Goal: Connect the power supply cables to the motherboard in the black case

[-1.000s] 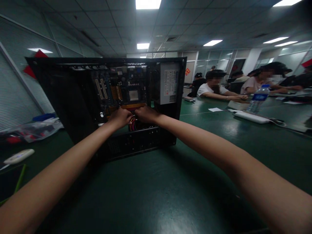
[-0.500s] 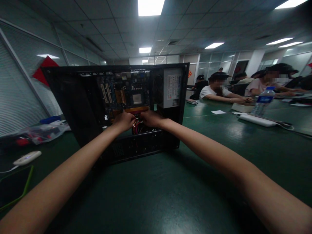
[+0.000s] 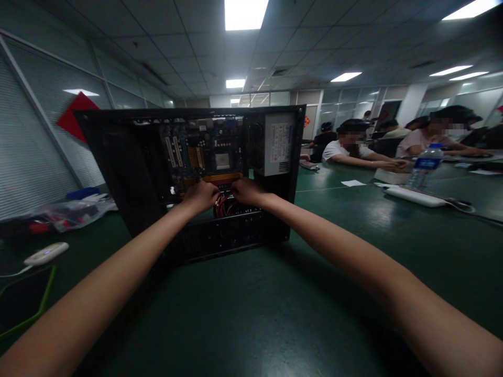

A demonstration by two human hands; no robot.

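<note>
An open black computer case [image 3: 118, 157] stands on the green table, its inside facing me. Within it are a motherboard [image 3: 223, 161] and, at the upper right, a grey power supply [image 3: 277, 145]. Both my hands reach into the lower middle, by the memory slots [image 3: 220, 177]. My left hand [image 3: 202, 195] is closed, knuckles up, beside a bundle of coloured cables [image 3: 225, 206]. Just right of the bundle, my right hand [image 3: 247, 191] is closed too, fingers bent inward. Whatever the fingertips grip is hidden behind the hands and too dark to name.
A phone with a green edge [image 3: 25, 301], a white corded device [image 3: 46, 254] and plastic bags [image 3: 74, 215] lie at the left. To the right are a water bottle [image 3: 426, 165], a white power strip [image 3: 415, 197] and paper [image 3: 352, 183]. Other people [image 3: 348, 149] sit at the table beyond.
The whole view has shifted slightly, the case appearing a little lower and further right. Both hands stay closed at the same spot inside the case, with hardly any movement.
</note>
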